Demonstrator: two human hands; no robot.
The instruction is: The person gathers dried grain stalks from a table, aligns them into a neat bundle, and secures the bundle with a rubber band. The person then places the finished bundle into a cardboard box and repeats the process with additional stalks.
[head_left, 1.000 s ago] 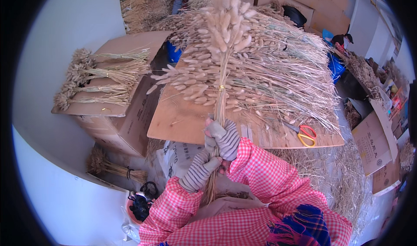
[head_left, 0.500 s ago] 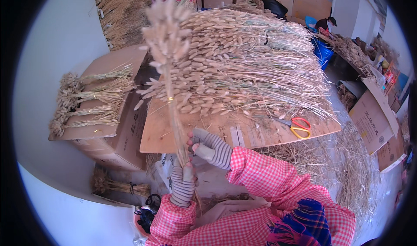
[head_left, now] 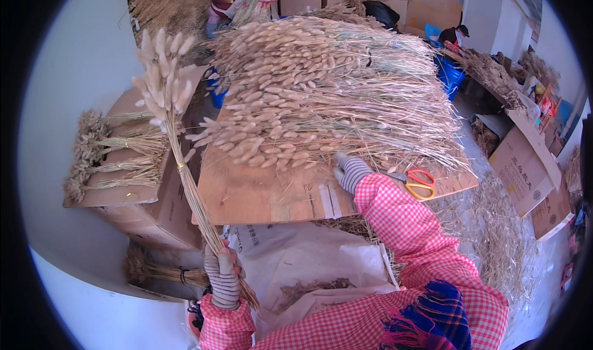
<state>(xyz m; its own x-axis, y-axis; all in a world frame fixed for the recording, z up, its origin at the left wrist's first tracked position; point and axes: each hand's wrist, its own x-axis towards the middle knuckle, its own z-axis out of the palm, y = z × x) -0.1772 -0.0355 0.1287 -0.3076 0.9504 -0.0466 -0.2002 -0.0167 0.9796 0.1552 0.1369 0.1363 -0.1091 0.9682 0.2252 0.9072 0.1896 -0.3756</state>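
My left hand (head_left: 225,270), in a striped fingerless glove, grips the lower stems of a bunch of fluffy-headed dried grass (head_left: 185,165), tied with a gold band and held upright at a slant, left of the table. My right hand (head_left: 353,172) reaches onto the front of the wooden table (head_left: 259,202), just below a large pile of loose grass stalks (head_left: 346,84) and left of the scissors (head_left: 420,185) with red and yellow handles; its fingertips are too unclear to tell their grip.
Tied bunches (head_left: 130,143) lie on cardboard boxes (head_left: 142,226) at left. Another bundle (head_left: 167,273) is low down. A white sack (head_left: 309,257) lies under the table edge. Two people (head_left: 222,1) (head_left: 451,38) are behind, near blue bins (head_left: 451,78). Cardboard (head_left: 519,171) leans at right.
My right hand has let go of the bunch and moved forward and right onto the table. My left hand has carried the bunch down and left.
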